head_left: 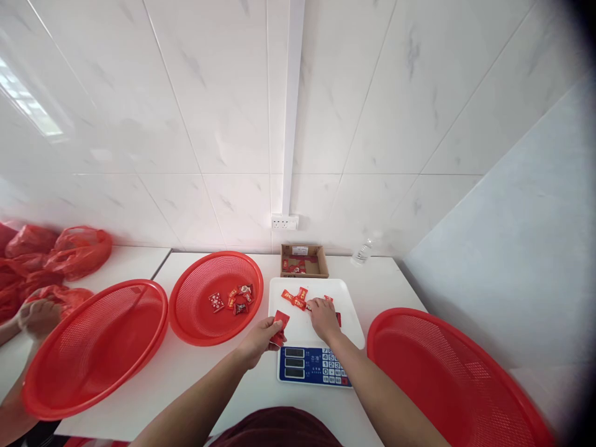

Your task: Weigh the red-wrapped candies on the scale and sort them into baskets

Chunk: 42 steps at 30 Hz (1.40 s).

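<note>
My left hand point(258, 338) is closed, thumb on top, around a small red packet point(281, 324), just off the left edge of the scale's white pan point(300, 335). Over the pan, my right hand point(325, 316) reaches down with curled fingers, its fingertips at the end of a red-wrapped candy point(300, 305). More red candies point(289, 294) lie touching beside it. Bits of other red wrapped pieces point(338, 319) show past the right side of that hand, partly hidden. The scale's blue keypad panel point(314, 366) faces me, below both hands.
Left of the scale, a red basket point(179, 310) holds several wrapped sweets; another red basket point(156, 292) overlaps its side. A third point(386, 323) stands right. Behind the pan are a cardboard box point(320, 266) and a clear bottle point(363, 251). Another person's hand point(41, 318) rests far left by red bags point(84, 251).
</note>
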{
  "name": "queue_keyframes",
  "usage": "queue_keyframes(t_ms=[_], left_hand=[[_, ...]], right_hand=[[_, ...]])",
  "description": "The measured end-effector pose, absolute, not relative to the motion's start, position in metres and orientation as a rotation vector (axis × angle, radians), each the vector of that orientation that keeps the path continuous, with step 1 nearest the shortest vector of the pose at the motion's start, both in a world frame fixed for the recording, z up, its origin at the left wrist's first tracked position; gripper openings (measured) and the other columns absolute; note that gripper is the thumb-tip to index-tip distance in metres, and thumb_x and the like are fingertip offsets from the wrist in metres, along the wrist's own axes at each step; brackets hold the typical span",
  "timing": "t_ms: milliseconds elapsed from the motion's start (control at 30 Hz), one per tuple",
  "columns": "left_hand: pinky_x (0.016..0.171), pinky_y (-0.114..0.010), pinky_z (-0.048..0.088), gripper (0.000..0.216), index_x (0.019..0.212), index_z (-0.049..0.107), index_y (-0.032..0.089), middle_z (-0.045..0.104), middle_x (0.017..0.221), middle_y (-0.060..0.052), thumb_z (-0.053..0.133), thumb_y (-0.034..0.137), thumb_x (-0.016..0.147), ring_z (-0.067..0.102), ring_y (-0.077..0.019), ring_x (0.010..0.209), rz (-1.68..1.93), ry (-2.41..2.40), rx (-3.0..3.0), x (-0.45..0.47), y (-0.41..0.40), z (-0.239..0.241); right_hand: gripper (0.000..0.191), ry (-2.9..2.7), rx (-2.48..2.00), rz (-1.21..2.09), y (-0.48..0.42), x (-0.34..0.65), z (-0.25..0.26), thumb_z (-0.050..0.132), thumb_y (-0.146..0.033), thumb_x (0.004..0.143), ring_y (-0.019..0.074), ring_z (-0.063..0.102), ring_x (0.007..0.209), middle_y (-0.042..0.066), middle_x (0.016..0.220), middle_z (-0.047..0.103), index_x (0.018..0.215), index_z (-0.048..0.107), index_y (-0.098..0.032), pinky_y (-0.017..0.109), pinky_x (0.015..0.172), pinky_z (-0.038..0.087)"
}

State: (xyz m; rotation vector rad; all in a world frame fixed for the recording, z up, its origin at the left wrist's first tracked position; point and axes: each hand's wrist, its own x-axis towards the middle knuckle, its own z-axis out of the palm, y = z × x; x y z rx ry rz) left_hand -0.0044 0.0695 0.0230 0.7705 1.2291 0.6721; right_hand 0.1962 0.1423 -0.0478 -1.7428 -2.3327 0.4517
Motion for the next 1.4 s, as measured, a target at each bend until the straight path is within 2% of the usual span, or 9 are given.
queue_keyframes(t_ms=[133,300,567,800,933,1100,1200,1300,1400], left_hand=[[0.065,-0.026,0.038,0.055,0.083,0.049,0.017,0.061,0.072,-0.002,0.062,0.065,0.062,0.053,-0.0109,0.063,0.661,1.224,0.754,-0.004,0.067,0.025],[0.065,-0.026,0.037,0.053,0.085,0.05,0.017,0.061,0.074,-0.002,0.063,0.064,0.063,0.052,-0.0103,0.063,0.662,1.2,0.734,-0.006,0.064,0.024],[0.066,-0.026,0.038,0.056,0.085,0.05,0.016,0.061,0.072,-0.002,0.064,0.064,0.061,0.051,-0.0104,0.063,0.654,1.202,0.72,-0.006,0.061,0.027],[0.067,-0.027,0.038,0.056,0.086,0.051,0.016,0.061,0.072,-0.002,0.066,0.064,0.06,0.051,-0.0111,0.064,0.658,1.198,0.702,-0.006,0.058,0.026],[0.066,-0.027,0.037,0.057,0.085,0.05,0.016,0.062,0.071,-0.002,0.066,0.064,0.059,0.052,-0.0112,0.063,0.663,1.201,0.697,-0.006,0.058,0.027],[0.065,-0.026,0.036,0.057,0.085,0.05,0.016,0.062,0.07,-0.002,0.066,0.065,0.059,0.051,-0.0105,0.062,0.677,1.19,0.697,-0.007,0.059,0.03],[0.064,-0.025,0.037,0.057,0.085,0.051,0.016,0.061,0.07,-0.002,0.066,0.064,0.058,0.051,-0.0101,0.062,0.691,1.193,0.699,-0.01,0.058,0.031],[0.064,-0.025,0.037,0.058,0.087,0.051,0.016,0.062,0.07,-0.002,0.067,0.064,0.058,0.051,-0.0099,0.061,0.691,1.209,0.689,-0.012,0.057,0.029],[0.064,-0.025,0.037,0.059,0.087,0.05,0.016,0.062,0.069,-0.002,0.067,0.064,0.058,0.051,-0.0098,0.061,0.672,1.211,0.686,-0.012,0.055,0.025]], right_hand=[[0.032,-1.904,-1.697,0.623,0.139,0.207,-0.048,0.038,-0.01,0.082,0.021,0.055,0.099,0.011,0.108,0.056,0.1,0.062,-0.021,0.032,0.086,0.042],[0.017,-1.235,-1.628,0.997,0.142,0.226,-0.035,0.058,-0.024,0.07,0.0189,0.059,0.076,0.002,0.085,0.063,0.085,0.064,-0.024,0.033,0.075,0.047],[0.035,-0.842,-1.533,1.229,0.144,0.248,-0.029,0.068,-0.044,0.062,0.0145,0.056,0.06,-0.001,0.066,0.061,0.085,0.063,-0.02,0.026,0.056,0.046],[0.027,-1.62,-1.886,0.764,0.144,0.236,-0.034,0.048,-0.028,0.081,0.0235,0.058,0.098,0.01,0.102,0.065,0.099,0.065,-0.018,0.035,0.086,0.044],[0.042,-2.22,-1.865,0.378,0.148,0.206,-0.034,0.043,-0.024,0.085,0.0276,0.027,0.133,0.012,0.141,0.041,0.126,0.054,-0.022,0.044,0.106,0.022],[0.055,-2.526,-1.811,0.583,0.157,0.174,-0.042,0.041,-0.038,0.089,0.0283,0.005,0.14,0.007,0.153,0.015,0.142,0.031,-0.028,0.054,0.107,0.011],[0.048,-2.535,-1.727,0.577,0.156,0.168,-0.048,0.04,-0.034,0.09,0.0284,0.018,0.137,0.01,0.149,0.027,0.136,0.041,-0.023,0.049,0.106,0.018],[0.034,-2.536,-1.611,0.488,0.149,0.169,-0.055,0.039,-0.017,0.088,0.0244,0.042,0.118,0.014,0.127,0.051,0.116,0.058,-0.016,0.037,0.098,0.032],[0.033,-2.472,-1.609,0.477,0.143,0.174,-0.058,0.037,-0.004,0.082,0.0224,0.05,0.101,0.013,0.107,0.058,0.098,0.064,-0.015,0.032,0.088,0.039]])
